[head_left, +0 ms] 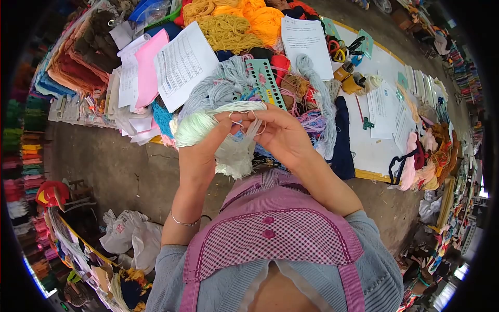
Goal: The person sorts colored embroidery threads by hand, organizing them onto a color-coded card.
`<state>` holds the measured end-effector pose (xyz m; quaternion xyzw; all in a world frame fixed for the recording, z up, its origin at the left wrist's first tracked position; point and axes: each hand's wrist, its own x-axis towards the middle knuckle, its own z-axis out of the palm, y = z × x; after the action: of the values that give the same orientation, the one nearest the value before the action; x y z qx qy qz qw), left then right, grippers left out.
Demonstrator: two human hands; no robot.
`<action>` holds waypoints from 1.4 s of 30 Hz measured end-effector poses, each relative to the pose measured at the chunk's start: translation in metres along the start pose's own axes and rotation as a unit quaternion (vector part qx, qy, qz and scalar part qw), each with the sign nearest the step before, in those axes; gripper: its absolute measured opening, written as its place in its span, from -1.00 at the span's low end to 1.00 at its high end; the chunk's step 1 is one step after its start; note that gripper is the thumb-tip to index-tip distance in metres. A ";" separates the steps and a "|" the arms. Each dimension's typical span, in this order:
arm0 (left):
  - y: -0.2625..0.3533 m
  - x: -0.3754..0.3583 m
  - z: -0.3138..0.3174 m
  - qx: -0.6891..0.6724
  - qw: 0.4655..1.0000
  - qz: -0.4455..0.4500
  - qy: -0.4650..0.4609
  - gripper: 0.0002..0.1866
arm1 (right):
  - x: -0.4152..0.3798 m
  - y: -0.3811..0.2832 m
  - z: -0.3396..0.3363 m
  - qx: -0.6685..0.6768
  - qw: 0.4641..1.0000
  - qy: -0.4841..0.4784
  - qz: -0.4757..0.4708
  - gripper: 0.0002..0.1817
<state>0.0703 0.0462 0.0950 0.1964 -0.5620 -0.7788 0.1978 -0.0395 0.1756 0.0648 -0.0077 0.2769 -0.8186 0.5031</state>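
A pale mint-green skein of thread (195, 128) is stretched between my two hands, above the near edge of the table. My left hand (200, 148) is closed around the bulky end of the skein, thumb toward the middle. My right hand (286, 135) pinches the thinner looped strands at the other end, with its fingers curled. Loose strands hang between the hands. Just beyond lies a green card with punched holes (264, 80), resting on grey-blue yarn hanks (218, 86).
Printed sheets (187, 65) and a pink sheet (150, 67) lie at the left. Orange yarn (262, 21) is piled at the back. Scissors (356, 46) and tape rolls (353, 82) are on the right. A white plastic bag (132, 234) sits on the floor.
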 end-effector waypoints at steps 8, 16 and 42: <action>0.009 0.005 -0.005 -0.248 0.955 -0.141 -0.077 -0.38 | 0.012 0.000 -0.020 0.118 0.987 -0.091 0.064 -0.86; -0.003 0.000 -0.005 -0.143 0.971 -0.120 -0.148 -0.13 | -0.002 -0.002 0.005 -0.272 0.962 0.012 0.031 -0.79; -0.004 -0.008 -0.007 0.197 0.978 0.070 0.014 -0.81 | -0.009 0.001 0.010 -0.253 0.967 0.022 -0.015 -0.79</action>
<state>0.0803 0.0461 0.0900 0.2025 -0.7141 -0.6342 0.2166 -0.0311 0.1783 0.0755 -0.1209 0.4856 -0.7294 0.4663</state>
